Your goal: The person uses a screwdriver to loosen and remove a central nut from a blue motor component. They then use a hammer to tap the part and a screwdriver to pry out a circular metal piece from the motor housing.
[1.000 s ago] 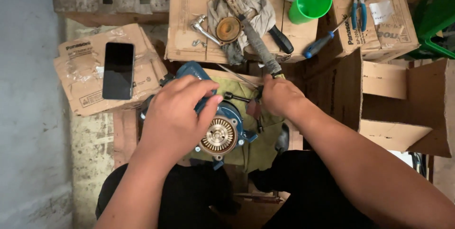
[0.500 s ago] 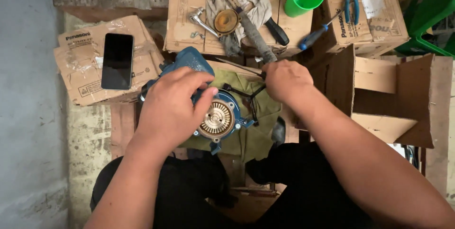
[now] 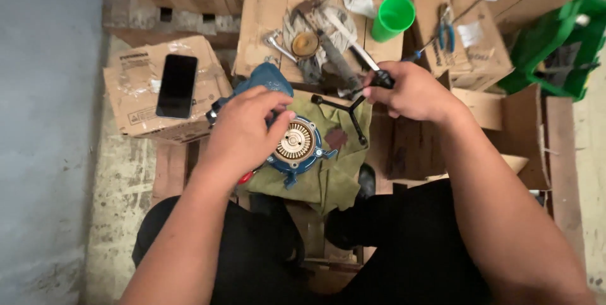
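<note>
Motor, blue, lies on an olive cloth in front of my knees, with its brass-coloured ribbed face turned up. My left hand rests on the motor's left side, fingers curled over the housing and thumb near the rim of the ribbed face; it grips the housing. My right hand is clenched around the black handle end of a three-armed wrench. The wrench is held above the upper right part of the cloth, just beside the motor and not touching it. One arm points left, one points down toward the cloth.

Behind the motor, a carton carries a rag, a round brass part, a metal spanner and a long dark-handled tool. A green cup stands at the far right edge of that carton. A second carton to the right carries blue-handled pliers. A blue-handled screwdriver bridges the gap between these two cartons, near my right hand. To the left, a separate carton carries a black phone, face up, well apart from the motor. A green crate sits at the far right.
</note>
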